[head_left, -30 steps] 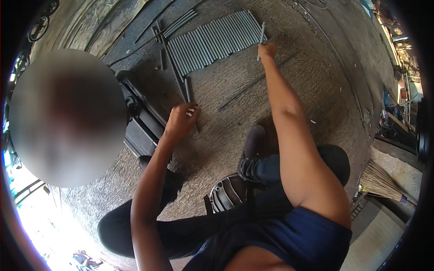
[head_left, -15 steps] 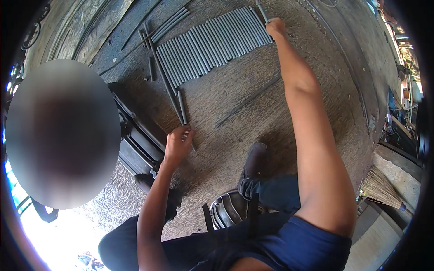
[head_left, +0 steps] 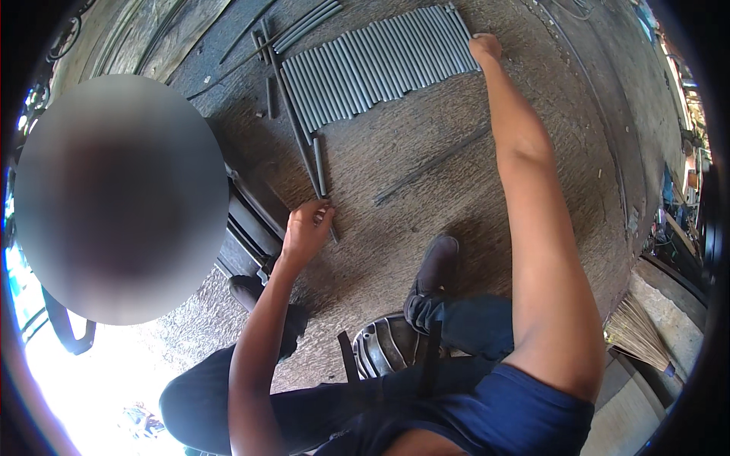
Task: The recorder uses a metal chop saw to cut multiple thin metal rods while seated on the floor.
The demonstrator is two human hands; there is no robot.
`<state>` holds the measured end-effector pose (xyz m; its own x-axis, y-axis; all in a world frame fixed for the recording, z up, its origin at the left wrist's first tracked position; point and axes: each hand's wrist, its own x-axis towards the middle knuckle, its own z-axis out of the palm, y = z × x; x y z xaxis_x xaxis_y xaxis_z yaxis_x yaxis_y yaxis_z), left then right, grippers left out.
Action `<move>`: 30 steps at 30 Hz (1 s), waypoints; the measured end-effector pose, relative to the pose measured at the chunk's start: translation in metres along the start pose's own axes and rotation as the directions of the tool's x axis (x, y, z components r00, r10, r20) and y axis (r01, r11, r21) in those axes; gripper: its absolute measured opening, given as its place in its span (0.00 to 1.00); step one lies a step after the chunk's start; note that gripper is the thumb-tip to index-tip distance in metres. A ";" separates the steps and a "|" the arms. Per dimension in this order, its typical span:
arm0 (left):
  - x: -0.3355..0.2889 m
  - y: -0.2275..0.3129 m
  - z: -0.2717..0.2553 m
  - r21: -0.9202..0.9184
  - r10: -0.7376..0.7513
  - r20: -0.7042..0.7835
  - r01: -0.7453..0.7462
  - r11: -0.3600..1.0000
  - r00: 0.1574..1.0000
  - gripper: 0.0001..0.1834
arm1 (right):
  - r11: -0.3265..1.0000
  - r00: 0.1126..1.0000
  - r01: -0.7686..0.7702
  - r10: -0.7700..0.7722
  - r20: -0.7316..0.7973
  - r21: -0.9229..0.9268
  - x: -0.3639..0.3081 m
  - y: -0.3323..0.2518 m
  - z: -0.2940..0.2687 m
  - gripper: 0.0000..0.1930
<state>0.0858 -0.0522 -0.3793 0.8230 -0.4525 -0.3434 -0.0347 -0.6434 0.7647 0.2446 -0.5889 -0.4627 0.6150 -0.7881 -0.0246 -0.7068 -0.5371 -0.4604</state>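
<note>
short grey cylindrical metal rods (head_left: 380, 64), lying side by side in a flat row on the far side, a long thin dark metal bar (head_left: 290, 99) along the row's left end

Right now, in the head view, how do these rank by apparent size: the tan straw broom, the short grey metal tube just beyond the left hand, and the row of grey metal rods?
1. Row of grey metal rods
2. Tan straw broom
3. Short grey metal tube
</note>
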 end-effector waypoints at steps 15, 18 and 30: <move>-0.020 -0.002 -0.008 0.041 0.025 -0.013 -0.025 0.999 1.000 0.17 | 0.362 0.329 0.931 -0.889 0.317 0.049 -0.236 -0.106 0.060 0.25; -0.025 -0.006 -0.013 0.028 0.031 -0.020 -0.030 0.999 0.999 0.17 | 0.347 0.334 0.938 -0.893 0.301 -0.010 -0.237 -0.106 0.061 0.22; -0.037 -0.007 -0.021 0.035 0.048 -0.067 -0.045 0.998 0.997 0.17 | 0.376 0.362 0.926 -0.906 0.219 0.025 -0.249 -0.112 0.057 0.22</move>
<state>0.0676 -0.0177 -0.3608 0.8567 -0.4400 -0.2692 -0.0915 -0.6433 0.7601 0.1905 -0.3152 -0.4558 0.9395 0.2673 0.2141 0.3127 -0.9245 -0.2179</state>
